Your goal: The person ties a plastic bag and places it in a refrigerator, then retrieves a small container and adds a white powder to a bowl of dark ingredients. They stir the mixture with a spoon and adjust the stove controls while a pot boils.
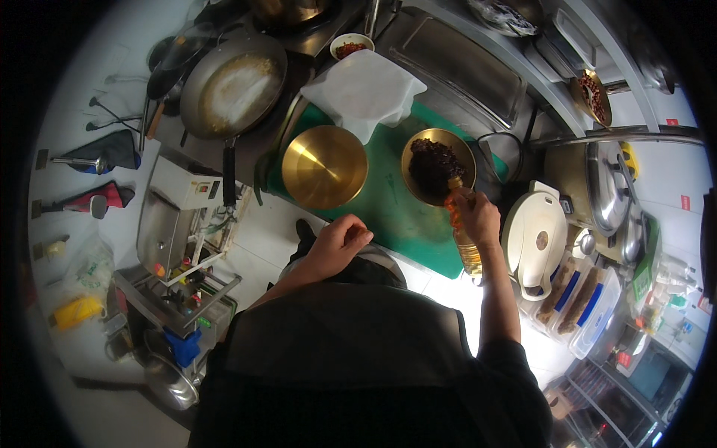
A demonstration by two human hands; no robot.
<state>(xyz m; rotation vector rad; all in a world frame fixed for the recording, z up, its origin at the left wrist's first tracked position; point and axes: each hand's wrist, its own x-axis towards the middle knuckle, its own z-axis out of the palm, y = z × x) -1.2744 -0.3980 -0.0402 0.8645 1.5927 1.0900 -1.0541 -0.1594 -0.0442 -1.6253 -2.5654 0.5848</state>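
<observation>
My right hand [477,215] grips a clear plastic bottle of golden oil [466,255] just below its neck. The bottle's mouth is over the near edge of a gold metal bowl [409,182] holding a dark, clumped food [431,162]; whether oil is flowing cannot be seen. Over the near edge of a green cutting board [386,207], my left hand [344,241] has its fingers curled in, with nothing visible in them. A second gold bowl [325,167], with no food visible in it, sits on the board's left side. White paper or cloth [367,87] drapes something at the back.
A wok [241,89] with pale liquid sits on the left, its handle [229,176] pointing toward me. A small bowl of chopped red food [351,46] stands behind the white sheet. To the right are a cream-coloured round appliance [535,241], lidded plastic containers [577,308] and a large cooker [571,179].
</observation>
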